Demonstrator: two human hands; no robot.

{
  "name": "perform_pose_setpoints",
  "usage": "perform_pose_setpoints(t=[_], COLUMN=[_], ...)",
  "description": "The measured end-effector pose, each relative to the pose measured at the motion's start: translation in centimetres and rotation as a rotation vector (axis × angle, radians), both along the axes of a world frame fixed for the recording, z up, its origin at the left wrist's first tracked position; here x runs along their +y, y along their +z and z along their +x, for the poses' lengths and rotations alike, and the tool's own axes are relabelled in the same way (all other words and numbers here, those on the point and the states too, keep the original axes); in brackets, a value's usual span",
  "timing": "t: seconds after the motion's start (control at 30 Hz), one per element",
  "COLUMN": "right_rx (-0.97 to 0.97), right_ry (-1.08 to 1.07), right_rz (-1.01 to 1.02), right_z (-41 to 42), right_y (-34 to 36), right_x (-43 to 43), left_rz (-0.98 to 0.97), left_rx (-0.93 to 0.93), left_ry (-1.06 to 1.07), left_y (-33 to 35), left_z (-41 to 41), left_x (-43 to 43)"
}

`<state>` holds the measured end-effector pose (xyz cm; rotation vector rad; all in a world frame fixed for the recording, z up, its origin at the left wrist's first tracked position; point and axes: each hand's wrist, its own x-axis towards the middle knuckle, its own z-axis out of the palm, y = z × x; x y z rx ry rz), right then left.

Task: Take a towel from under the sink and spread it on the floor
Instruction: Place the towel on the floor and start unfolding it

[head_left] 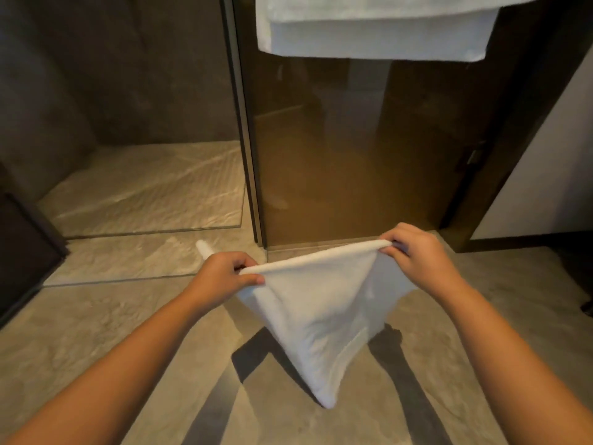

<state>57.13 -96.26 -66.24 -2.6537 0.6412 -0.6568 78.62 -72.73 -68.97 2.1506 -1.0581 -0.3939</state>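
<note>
A white towel [317,313] hangs in the air in front of me, stretched along its top edge and tapering to a point above the floor [96,332]. My left hand [224,277] pinches the towel's left top corner; a bit of towel sticks out behind that hand. My right hand [417,252] pinches the right top corner, slightly higher and farther away. The towel's lower tip hangs over the grey stone floor, casting a shadow there; whether it touches the floor I cannot tell.
A tinted glass shower door [346,149] stands straight ahead, with a metal frame post [247,139] on its left. White towels [378,24] hang above it. A shower area with a raised floor edge lies left. A dark cabinet [22,252] is at far left, a white wall at right.
</note>
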Motion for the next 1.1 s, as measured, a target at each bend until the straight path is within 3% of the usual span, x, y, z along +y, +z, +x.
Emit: perform_pose_setpoints(t=[0.2, 0.4, 0.57, 0.77, 0.9, 1.0, 1.1], right_rx=[0.019, 0.032, 0.018, -0.126, -0.157, -0.011, 0.264], right_ry=[0.088, 0.111, 0.007, -0.150, -0.131, -0.057, 0.076], right_rz=[0.001, 0.059, 0.058, 0.005, -0.117, -0.125, -0.018], right_z=[2.4, 5.4, 8.0, 8.3, 5.3, 2.2, -1.7], right_y=[1.9, 1.1, 0.3, 2.1, 1.6, -2.2, -9.3], right_x=[1.1, 1.6, 0.4, -2.7, -4.0, -4.1, -2.8], left_rz=[-0.002, 0.038, -0.009, -0.167, -0.243, -0.161, 0.013], left_rx=[-0.146, -0.104, -0.115, -0.330, -0.544, -0.532, -0.335], left_ry=[0.031, 0.029, 0.136, 0.210, 0.003, -0.189, -0.201], left_y=[4.2, 3.3, 2.3, 4.8, 4.6, 0.1, -7.4], left_z=[2.8, 5.9, 7.8, 7.4, 4.0, 0.5, -2.9], left_x=[2.8, 5.9, 4.1, -1.1, -1.0, 0.6, 2.3])
